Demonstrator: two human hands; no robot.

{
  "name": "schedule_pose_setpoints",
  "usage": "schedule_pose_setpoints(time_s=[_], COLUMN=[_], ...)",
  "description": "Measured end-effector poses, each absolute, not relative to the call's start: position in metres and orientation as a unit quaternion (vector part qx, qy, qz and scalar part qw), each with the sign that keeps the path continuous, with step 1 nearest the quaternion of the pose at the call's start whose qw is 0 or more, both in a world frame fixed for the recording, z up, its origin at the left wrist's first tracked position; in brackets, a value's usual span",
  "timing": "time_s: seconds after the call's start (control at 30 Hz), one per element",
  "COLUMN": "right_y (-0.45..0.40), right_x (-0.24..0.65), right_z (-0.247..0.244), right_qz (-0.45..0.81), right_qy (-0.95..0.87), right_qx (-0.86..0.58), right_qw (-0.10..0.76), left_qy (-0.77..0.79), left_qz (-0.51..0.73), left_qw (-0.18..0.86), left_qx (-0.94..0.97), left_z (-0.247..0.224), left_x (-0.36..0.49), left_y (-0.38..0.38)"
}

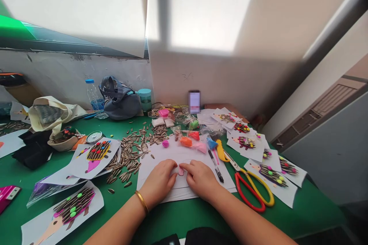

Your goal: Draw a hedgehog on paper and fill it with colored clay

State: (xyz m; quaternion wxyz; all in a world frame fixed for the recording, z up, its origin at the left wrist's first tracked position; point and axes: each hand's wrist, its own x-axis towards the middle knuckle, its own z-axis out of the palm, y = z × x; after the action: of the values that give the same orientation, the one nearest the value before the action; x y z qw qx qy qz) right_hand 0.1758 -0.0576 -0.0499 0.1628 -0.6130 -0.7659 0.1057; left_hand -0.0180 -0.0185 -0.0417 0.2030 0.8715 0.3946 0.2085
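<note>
the left hand [159,181], with a gold bangle [142,201] on its wrist, and the right hand [199,179] sit close together at lower centre, fingers curled narrowly inward on a small pink piece of modelling clay [181,171]. the fingers partly hide the piece, so its exact outline cannot be confirmed; the inward pressure appears to pin the soft, matte piece against a white paper sheet [184,153], which lies squarely before the hands on a green tabletop [304,208].

left of the sheet, a loose spread of striped sunflower seeds [129,157] stays within reach, their pointed, ridged shells scattered in no order. paper hedgehog cards [97,155] set with seeds and round clay dots lie at left and right, with more at lower left. just above the sheet, clear plastic bags of coloured clay [186,141] sit open and crumpled. at right, scissors with red and yellow loop handles [253,187] lie beside a black pen [215,164]. a water bottle [93,95] and a grey bag [119,99] stand against the wall at upper left.
</note>
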Motion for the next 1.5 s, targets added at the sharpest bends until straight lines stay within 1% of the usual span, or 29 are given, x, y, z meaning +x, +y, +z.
schedule_pose_setpoints(time_s=[0.1, 0.3, 0.43, 0.73, 0.9, 1.13, 1.33, 1.5], right_y=[-0.057, -0.057, -0.058, -0.065, -0.067, -0.069, -0.073, -0.073], right_x=[0.176, 0.183, 0.187, 0.185, 0.182, 0.185, 0.179, 0.178], right_z=[-0.049, -0.048, -0.048, -0.048, -0.050, -0.050, -0.054, -0.053], right_qz=[0.108, 0.158, 0.186, 0.154, 0.128, 0.119, 0.098, 0.107], right_qy=[-0.768, -0.744, -0.748, -0.779, -0.798, -0.788, -0.808, -0.809], right_qx=[-0.610, -0.608, -0.590, -0.568, -0.556, -0.570, -0.553, -0.551], right_qw=[0.162, 0.228, 0.242, 0.215, 0.191, 0.200, 0.175, 0.177], left_qy=[0.388, 0.355, 0.317, 0.306, 0.312, 0.313, 0.318, 0.318], left_qz=[0.209, 0.202, 0.186, 0.184, 0.182, 0.176, 0.178, 0.183], left_qw=[0.198, 0.167, 0.140, 0.102, 0.099, 0.101, 0.105, 0.103], left_qx=[0.876, 0.897, 0.919, 0.928, 0.927, 0.928, 0.925, 0.925], left_z=[-0.042, -0.040, -0.039, -0.045, -0.046, -0.047, -0.047, -0.047], left_x=[-0.018, -0.016, -0.015, -0.014, -0.015, -0.015, -0.015, -0.015], left_y=[-0.018, -0.018, -0.019, -0.020, -0.020, -0.019, -0.019, -0.020])
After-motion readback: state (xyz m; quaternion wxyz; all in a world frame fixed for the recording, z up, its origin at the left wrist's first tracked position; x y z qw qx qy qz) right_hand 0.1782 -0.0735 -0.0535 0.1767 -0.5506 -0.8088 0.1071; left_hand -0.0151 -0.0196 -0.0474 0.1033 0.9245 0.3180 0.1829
